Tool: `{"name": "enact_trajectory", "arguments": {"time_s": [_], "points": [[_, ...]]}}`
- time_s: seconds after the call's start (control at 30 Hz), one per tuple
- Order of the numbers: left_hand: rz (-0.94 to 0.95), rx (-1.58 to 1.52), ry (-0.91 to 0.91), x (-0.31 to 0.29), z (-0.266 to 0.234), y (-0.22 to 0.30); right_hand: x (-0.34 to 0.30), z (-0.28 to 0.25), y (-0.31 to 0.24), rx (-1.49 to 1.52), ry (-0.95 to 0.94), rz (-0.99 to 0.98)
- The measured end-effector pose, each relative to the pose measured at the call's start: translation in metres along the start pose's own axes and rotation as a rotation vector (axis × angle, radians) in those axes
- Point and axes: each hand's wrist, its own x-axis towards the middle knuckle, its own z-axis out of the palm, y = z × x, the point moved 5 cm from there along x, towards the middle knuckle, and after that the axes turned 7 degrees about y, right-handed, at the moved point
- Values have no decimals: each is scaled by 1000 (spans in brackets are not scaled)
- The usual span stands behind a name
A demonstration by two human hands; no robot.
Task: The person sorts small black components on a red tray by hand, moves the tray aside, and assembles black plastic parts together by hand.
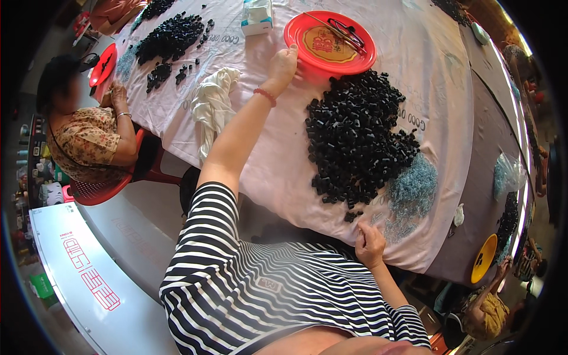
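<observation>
Two hands, both yours, are in view over one pale pink cloth-covered table (269, 177). Your left hand (284, 64) is at the near-left rim of one round red plastic plate (336, 68), fingers curled; whether it grips the rim, you cannot tell from this view. One thin stick and some slender dark items lie in that plate; their exact count is unclear.

Your right hand (370, 244) has its fingers drawn in, at the table's near edge; whether a piece is pinched there, you cannot tell.

One large heap of small black cylindrical pieces (358, 133), too many to count, lies between your two hands, just below the plate. One smaller heap of tiny clear bluish pieces (414, 186) adjoins its lower right side, near your right hand.

Also noted: one white-and-teal tissue box (257, 26) left of your plate; one twisted white cloth (216, 97) left of your left forearm; one second red plate (97, 72) beside a seated co-worker (89, 139); one round yellow plate (475, 272) at far right.
</observation>
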Motion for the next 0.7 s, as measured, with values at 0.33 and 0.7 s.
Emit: {"name": "enact_trajectory", "arguments": {"time_s": [0.33,0.7], "points": [[594,949,221,64,-18,31,-3,-1,-1,-43,-18,2],[604,1274,156,92,-2,38,0,-2,-3,-52,-16,76]]}}
